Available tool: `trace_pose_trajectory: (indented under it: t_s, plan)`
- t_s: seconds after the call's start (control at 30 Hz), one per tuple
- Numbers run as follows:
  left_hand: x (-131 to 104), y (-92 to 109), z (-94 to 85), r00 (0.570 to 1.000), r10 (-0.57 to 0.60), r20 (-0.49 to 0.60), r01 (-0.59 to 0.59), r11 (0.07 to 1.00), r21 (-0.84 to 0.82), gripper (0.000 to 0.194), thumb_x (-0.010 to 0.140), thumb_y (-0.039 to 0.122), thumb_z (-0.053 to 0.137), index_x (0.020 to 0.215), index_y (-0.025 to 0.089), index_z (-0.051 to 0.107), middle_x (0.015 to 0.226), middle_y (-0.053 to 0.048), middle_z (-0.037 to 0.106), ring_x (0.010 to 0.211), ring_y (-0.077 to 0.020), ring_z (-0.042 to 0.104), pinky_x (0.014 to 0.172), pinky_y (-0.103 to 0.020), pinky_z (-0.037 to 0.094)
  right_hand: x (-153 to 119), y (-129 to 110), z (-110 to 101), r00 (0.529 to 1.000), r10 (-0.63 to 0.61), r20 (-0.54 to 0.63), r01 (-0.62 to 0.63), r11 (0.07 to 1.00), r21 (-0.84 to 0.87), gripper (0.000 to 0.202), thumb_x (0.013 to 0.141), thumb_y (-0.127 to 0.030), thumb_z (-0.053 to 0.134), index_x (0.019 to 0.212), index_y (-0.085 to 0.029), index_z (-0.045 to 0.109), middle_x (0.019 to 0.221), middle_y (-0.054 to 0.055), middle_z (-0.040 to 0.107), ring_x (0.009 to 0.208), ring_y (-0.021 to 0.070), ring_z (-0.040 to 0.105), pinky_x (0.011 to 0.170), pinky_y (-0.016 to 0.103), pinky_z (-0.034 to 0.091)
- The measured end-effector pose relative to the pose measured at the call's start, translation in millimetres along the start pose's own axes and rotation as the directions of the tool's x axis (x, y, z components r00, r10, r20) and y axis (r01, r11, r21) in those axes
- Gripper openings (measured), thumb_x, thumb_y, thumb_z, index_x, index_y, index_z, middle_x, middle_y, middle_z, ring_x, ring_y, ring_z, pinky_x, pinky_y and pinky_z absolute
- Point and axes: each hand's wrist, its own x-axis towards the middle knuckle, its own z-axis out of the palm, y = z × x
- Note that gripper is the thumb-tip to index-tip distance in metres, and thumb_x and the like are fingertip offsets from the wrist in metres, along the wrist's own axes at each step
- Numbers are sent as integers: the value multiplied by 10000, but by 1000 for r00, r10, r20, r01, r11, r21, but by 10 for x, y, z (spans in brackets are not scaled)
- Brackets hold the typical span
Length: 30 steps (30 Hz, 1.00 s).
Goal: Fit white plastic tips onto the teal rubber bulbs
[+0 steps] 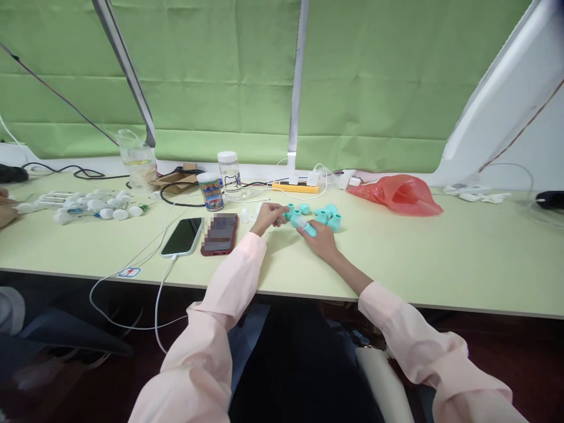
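Observation:
My right hand (pixel 321 239) is closed around a teal plastic tube piece (pixel 311 230) with a clear, whitish section, just above the table. My left hand (pixel 271 218) pinches at the far left end of the same teal assembly, where short open spouts stick up; the exact grip of its fingertips is too small to make out. Behind and right of my right hand lie several loose teal pipe fittings (pixel 335 222). One more teal piece (pixel 304 208) rests just beyond the held one. Small clear plastic bits (pixel 247 215) lie left of my left hand.
Two phones (pixel 182 237) lie to the left, one on a white cable. Behind them stand a printed cup (pixel 210 192) and a clear jar (pixel 230 176). A yellow power strip (pixel 295 187) and red plastic bag (pixel 396 195) are at the back. White-capped items (pixel 94 205) lie far left, near another person's hand.

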Motion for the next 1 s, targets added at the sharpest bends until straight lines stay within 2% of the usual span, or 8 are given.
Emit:
trace_pose_trajectory:
  t_s: [0.07, 0.1, 0.23, 0.33, 0.43, 0.6, 0.77, 1.0]
  plan:
    - [20, -7, -103, 976, 73, -204, -33, 980, 195, 259, 670, 327, 498, 737, 102, 607, 504, -16, 557, 387, -56, 429, 430, -189, 355, 2, -8, -15, 1000, 23, -1, -23, 1000, 5, 352, 765, -494, 386, 712, -175, 524, 642, 41, 577, 599, 168, 505, 542, 266, 318]
    - [23, -11, -150, 963, 99, -252, -22, 957, 289, 240, 668, 305, 490, 729, 110, 616, 497, -14, 555, 412, -66, 449, 458, -192, 371, 3, -8, -20, 1000, 29, 4, -29, 1000, 9, 358, 773, -497, 369, 701, -175, 511, 635, 37, 567, 590, 162, 494, 537, 264, 312]
    - [7, -24, -277, 969, 113, -218, 49, 780, 624, 199, 638, 293, 508, 713, 166, 642, 595, -30, 599, 618, -141, 545, 598, -244, 414, 4, 14, -20, 999, 39, 24, -40, 999, 23, 380, 800, -497, 305, 648, -180, 450, 624, 32, 524, 580, 151, 461, 534, 261, 305]
    - [4, -55, -326, 952, 104, -289, 162, 629, 760, 224, 665, 270, 485, 818, 195, 630, 808, -55, 618, 807, -192, 538, 704, -298, 411, 8, 35, -9, 999, 35, 21, -36, 999, 32, 386, 814, -496, 261, 652, -184, 421, 653, 40, 511, 621, 161, 459, 562, 269, 320]
    - [10, -117, -358, 947, 67, -314, 232, 533, 814, 286, 712, 240, 437, 957, 209, 581, 979, -74, 572, 955, -228, 472, 762, -333, 397, 12, 42, -6, 999, 30, 28, -31, 999, 34, 377, 824, -489, 229, 673, -191, 402, 684, 47, 508, 666, 176, 463, 598, 286, 335]
    - [-4, -190, -335, 981, -104, -165, 195, 441, 876, 400, 733, 337, 450, 1116, 227, 479, 1133, -105, 449, 1076, -300, 341, 799, -406, 367, 6, 28, -20, 996, 38, 83, -44, 996, 77, 367, 825, -490, 215, 738, -194, 414, 737, 53, 521, 694, 185, 476, 603, 293, 349]
    - [-17, -177, -274, 975, -177, -137, 196, 382, 903, 370, 732, 282, 463, 1099, 249, 484, 1143, -99, 427, 1092, -306, 315, 810, -440, 353, -3, 22, -26, 991, 38, 125, -48, 996, 79, 346, 819, -484, 231, 830, -196, 421, 701, 33, 511, 648, 183, 474, 575, 288, 342]
    - [14, -195, -273, 997, -20, -73, 74, 470, 880, 208, 679, 255, 508, 855, 221, 614, 983, -80, 532, 1006, -263, 410, 776, -379, 389, 13, 40, -8, 996, 63, 60, -68, 993, 94, 284, 821, -447, 250, 816, -202, 393, 666, 18, 473, 606, 172, 444, 572, 286, 329]
